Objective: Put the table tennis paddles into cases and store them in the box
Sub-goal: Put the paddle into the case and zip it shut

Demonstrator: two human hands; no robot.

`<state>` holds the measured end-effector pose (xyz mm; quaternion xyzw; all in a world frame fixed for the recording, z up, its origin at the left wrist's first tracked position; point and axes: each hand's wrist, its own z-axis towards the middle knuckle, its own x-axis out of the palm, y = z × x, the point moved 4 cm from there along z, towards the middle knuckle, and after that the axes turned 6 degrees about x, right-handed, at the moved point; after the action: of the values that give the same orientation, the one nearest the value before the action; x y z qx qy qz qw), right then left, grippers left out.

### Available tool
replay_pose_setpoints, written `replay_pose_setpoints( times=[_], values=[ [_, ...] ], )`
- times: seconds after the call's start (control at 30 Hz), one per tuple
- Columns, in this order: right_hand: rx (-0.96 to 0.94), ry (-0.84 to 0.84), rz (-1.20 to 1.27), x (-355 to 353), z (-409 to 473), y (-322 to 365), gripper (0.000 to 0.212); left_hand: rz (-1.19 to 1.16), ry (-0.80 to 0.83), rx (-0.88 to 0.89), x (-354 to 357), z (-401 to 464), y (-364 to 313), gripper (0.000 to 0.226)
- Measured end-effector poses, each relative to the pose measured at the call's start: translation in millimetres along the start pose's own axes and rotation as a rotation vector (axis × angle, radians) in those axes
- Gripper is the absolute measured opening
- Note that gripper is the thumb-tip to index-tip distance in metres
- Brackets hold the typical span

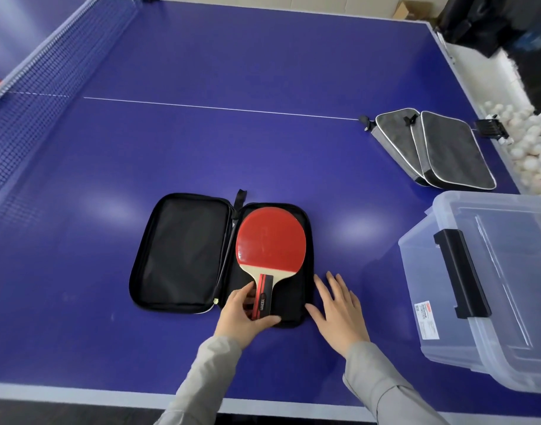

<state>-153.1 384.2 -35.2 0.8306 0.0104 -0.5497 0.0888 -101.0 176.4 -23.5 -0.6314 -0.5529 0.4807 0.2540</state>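
Little legible print in view
The paddle handle point(262, 303) carries small white lettering too blurred to read; the white sticker point(427, 321) on the clear box point(493, 357) is likewise unreadable

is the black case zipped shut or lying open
Open. The black case lies spread flat on the table, both halves showing, with the red paddle on its right half.

We see a blue desk point(201, 72) with a net point(33, 75) at left, white balls point(529, 139) heaped beyond its right edge.
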Motion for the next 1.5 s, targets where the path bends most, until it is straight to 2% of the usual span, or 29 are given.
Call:
replay_pose_setpoints(
  times=[0.07, 0.17, 0.3, 0.47, 0.57, 0.8, 1.07, 1.2, 1.37, 1.5],
  values=[
    [-0.002, -0.006, -0.001, -1, -1, 1, 0.063, 0.154, 0.083, 0.089, -11, 0, 3, 0.084],
    [0.003, -0.022, 0.038, -4, -3, 4, 0.062, 0.374, 0.138, 0.209, -19, 2, 3, 0.067],
    [-0.108, -0.122, 0.113, -11, -12, 17, 0.055, 0.445, 0.138, 0.291, -18, 4, 6, 0.040],
    [-0.287, -0.344, 0.194, -14, -27, 38, 0.028, 0.421, 0.038, 0.376, -15, -1, 6, 0.022],
    [-0.308, -0.340, 0.236, -5, -34, 51, 0.020, 0.403, 0.013, 0.383, -14, -2, 8, 0.021],
    [-0.197, -0.324, 0.225, 10, -36, 70, 0.027, 0.386, -0.017, 0.374, -14, -1, 9, 0.019],
    [-0.193, -0.364, 0.331, 19, -43, 64, 0.027, 0.368, -0.039, 0.359, -15, -1, 8, 0.016],
    [-0.176, -0.379, 0.365, 21, -42, 64, 0.025, 0.379, -0.054, 0.406, -16, -1, 9, 0.016],
    [-0.182, -0.358, 0.361, 20, -42, 63, 0.022, 0.457, -0.045, 0.454, -21, 1, 15, 0.020],
    [-0.183, -0.375, 0.367, 11, -40, 56, 0.024, 0.501, -0.083, 0.530, -38, -4, 13, 0.036]
  ],
)
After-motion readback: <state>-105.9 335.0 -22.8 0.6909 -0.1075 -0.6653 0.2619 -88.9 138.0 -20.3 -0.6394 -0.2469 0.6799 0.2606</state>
